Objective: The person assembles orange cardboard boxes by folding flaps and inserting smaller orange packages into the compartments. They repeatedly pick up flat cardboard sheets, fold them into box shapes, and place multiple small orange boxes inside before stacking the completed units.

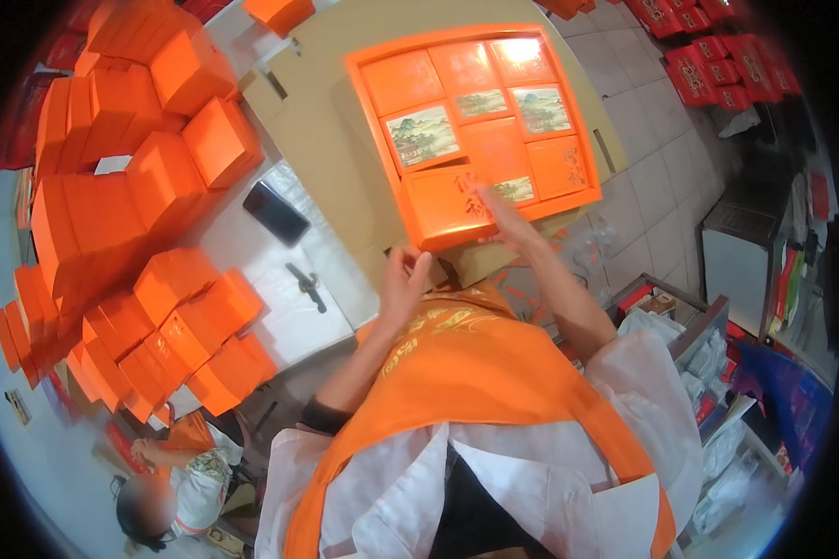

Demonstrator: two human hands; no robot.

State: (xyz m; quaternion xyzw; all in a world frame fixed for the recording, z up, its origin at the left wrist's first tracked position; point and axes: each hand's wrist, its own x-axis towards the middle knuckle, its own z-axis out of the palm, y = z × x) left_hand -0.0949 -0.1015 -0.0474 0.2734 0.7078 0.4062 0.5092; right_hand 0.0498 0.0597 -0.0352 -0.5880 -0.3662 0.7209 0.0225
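A large square orange gift box point(595, 149) lies uncovered on a tan cardboard surface, with several small boxes fitted inside it. Some are plain glossy orange, others carry a green landscape panel point(423, 136). At the near left corner, one small orange box point(443, 207) sits tilted and higher than its neighbours, with a dark gap along its far edge. My right hand point(505, 216) grips this small box at its right side, fingers over the top. Close to its near left corner, my left hand point(405, 282) has its fingers curled in; what they hold, if anything, is hidden.
Stacks of orange boxes point(112, 205) fill the left side. A black phone point(276, 213) and a dark strap-like object point(305, 286) lie on the white surface. Another person point(191, 475) sits at lower left. Red packages point(718, 70) are at upper right, an open drawer point(676, 321) at right.
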